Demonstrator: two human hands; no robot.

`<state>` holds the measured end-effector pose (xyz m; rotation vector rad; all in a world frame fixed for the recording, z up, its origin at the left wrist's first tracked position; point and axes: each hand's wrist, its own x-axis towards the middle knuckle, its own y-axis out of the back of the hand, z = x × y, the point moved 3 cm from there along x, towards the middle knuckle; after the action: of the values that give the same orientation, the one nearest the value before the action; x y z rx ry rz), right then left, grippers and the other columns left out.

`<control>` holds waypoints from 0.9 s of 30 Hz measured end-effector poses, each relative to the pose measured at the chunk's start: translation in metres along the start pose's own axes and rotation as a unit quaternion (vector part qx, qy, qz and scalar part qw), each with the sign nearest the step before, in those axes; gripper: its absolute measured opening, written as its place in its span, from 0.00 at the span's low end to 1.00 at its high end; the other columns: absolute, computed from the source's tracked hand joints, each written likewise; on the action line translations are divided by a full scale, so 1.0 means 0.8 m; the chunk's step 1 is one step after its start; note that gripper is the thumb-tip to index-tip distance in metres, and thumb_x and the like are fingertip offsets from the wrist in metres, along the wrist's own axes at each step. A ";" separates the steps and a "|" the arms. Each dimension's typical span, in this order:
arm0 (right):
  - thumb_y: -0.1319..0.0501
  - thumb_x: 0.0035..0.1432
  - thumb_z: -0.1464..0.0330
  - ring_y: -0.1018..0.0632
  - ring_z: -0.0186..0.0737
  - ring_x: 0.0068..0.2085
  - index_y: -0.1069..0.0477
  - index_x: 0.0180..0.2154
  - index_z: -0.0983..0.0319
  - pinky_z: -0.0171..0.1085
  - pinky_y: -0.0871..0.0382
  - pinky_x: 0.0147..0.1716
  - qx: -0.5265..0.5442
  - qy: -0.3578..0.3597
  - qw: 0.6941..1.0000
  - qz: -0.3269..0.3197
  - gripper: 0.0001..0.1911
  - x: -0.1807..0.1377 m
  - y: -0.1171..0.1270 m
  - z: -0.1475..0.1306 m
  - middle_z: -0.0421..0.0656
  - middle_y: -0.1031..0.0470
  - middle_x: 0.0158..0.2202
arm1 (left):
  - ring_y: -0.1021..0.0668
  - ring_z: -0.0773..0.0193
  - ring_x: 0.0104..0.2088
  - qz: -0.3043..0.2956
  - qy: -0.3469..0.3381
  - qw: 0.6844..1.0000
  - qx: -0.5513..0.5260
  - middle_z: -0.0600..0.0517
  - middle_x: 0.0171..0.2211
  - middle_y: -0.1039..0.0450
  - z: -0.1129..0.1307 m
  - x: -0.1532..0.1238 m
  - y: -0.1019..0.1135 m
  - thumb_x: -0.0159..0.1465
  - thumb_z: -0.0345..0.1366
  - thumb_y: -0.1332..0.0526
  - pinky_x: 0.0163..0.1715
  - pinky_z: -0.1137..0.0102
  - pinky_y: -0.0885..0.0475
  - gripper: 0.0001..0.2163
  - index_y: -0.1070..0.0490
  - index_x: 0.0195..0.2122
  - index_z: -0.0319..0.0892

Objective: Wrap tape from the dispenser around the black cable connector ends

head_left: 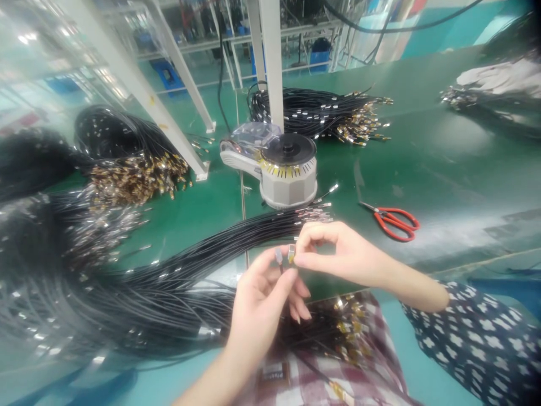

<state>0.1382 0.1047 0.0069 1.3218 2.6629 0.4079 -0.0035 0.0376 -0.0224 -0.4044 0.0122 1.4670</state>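
Both hands pinch at a cable end: left hand (257, 299) holds the small clear connector (279, 257), right hand (338, 254) grips a yellowish tape piece (291, 253), seemingly mid-wrap, needing careful alignment.

Factory assembly bench: cable bundles (325, 113), tape dispenser (283, 166), green worktable (443, 152).

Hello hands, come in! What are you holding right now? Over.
Left hand pinches a cable end. Right hand pinches a small yellowish piece beside it. Cable bundle lies below; tape dispenser and scissors sit clear behind.
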 end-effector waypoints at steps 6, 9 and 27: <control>0.37 0.55 0.69 0.30 0.35 0.30 0.30 0.27 0.63 0.34 0.34 0.34 0.000 -0.014 1.000 0.004 0.06 0.000 0.001 -0.004 0.39 0.30 0.27 | 0.24 0.65 0.16 0.004 0.003 1.000 0.005 0.53 0.22 0.26 0.000 -0.002 0.001 0.64 0.36 0.40 0.16 0.74 0.31 0.14 0.35 0.49 0.39; 0.38 0.55 0.69 0.29 0.34 0.30 0.30 0.26 0.63 0.34 0.34 0.34 -0.007 -0.022 1.000 0.010 0.06 -0.001 0.000 -0.005 0.39 0.30 0.27 | 0.24 0.64 0.16 0.005 0.001 1.000 0.012 0.53 0.22 0.26 0.001 -0.001 0.000 0.64 0.36 0.40 0.16 0.73 0.31 0.13 0.35 0.49 0.39; 0.37 0.53 0.71 0.27 0.36 0.32 0.28 0.25 0.62 0.35 0.34 0.34 -0.084 -0.046 0.993 0.072 0.06 -0.004 -0.010 -0.007 0.39 0.28 0.27 | 0.27 0.69 0.14 0.057 -0.027 0.997 -0.040 0.57 0.23 0.30 0.000 0.004 0.002 0.62 0.35 0.37 0.13 0.75 0.34 0.06 0.29 0.38 0.40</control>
<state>0.1323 0.0964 0.0101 1.4461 2.4086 0.5598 -0.0046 0.0406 -0.0235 -0.4343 -0.0690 1.5941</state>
